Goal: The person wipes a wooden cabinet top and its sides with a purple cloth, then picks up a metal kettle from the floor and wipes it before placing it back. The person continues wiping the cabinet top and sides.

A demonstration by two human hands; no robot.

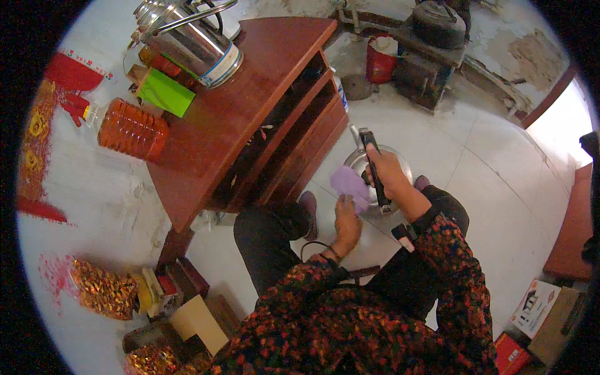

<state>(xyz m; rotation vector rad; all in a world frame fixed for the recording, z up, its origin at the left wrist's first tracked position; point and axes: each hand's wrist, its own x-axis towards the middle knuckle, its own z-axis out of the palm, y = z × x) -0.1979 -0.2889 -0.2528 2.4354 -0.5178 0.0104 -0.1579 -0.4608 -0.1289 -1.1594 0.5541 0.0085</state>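
Note:
A metal kettle [398,157] with a black handle [378,176] stands on the floor between my knees, its spout pointing away from me. My right hand [388,172] is closed around the black handle. My left hand [348,226] holds a purple cloth [349,185] against the near left side of the shiny metal body. The cloth hides part of that side, and my right hand and the handle cover much of the top.
To the left stands a reddish-brown wooden cabinet [281,42] bearing a steel thermos [201,51] and a plastic jug [133,129] of orange liquid. Beyond are a red bucket [380,61] and a stove [422,84] with a dark kettle [436,26]. Boxes [534,307] lie at the lower right.

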